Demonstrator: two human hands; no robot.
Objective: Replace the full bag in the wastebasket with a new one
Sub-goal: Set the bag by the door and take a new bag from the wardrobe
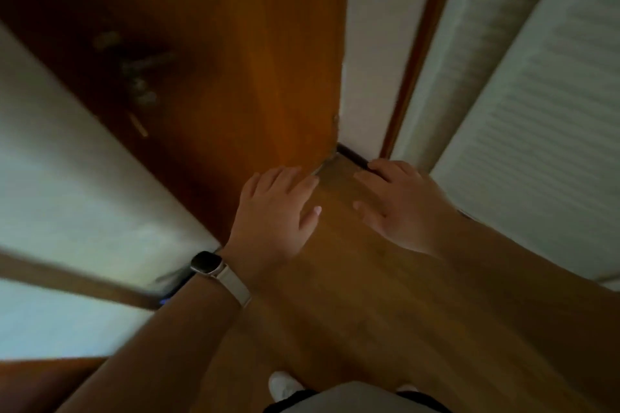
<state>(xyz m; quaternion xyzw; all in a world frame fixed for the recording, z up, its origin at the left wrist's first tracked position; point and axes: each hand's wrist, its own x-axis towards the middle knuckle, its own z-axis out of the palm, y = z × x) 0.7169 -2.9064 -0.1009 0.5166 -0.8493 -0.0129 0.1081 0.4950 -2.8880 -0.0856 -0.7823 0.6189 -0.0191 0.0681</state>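
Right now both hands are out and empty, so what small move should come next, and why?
Probably look around for the wastebasket. The left hand and right hand hold nothing over the wooden floor beside the door; no basket or bag shows.

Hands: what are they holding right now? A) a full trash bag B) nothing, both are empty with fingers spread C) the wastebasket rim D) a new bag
B: the left hand and right hand are both empty, fingers spread, over the wooden floor; neither a bag nor a wastebasket is in view.
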